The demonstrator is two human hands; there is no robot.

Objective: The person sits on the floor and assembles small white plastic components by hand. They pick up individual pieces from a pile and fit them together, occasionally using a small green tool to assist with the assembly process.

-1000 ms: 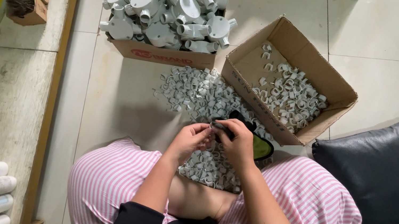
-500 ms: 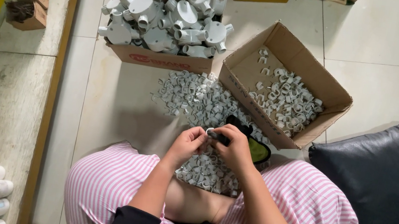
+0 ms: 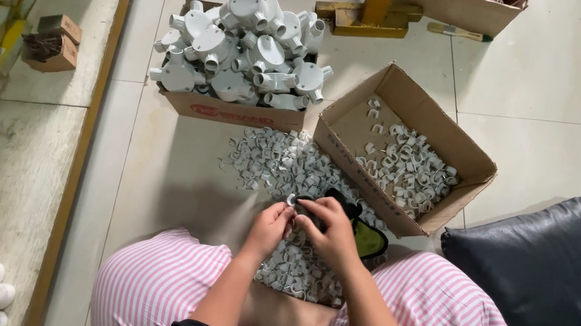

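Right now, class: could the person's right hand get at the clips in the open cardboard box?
Probably yes: the right hand is beside the open cardboard box, whose top is uncovered, with nothing between.

One head camera looks steeply down, close above lap and tiled floor (image 3: 172, 167).

Both forearms come in from the bottom and meet in the middle, elbows bent. Left hand (image 3: 269, 222) and right hand (image 3: 330, 229) are touching at the fingertips, fingers curled in a pinch, knuckles facing up.
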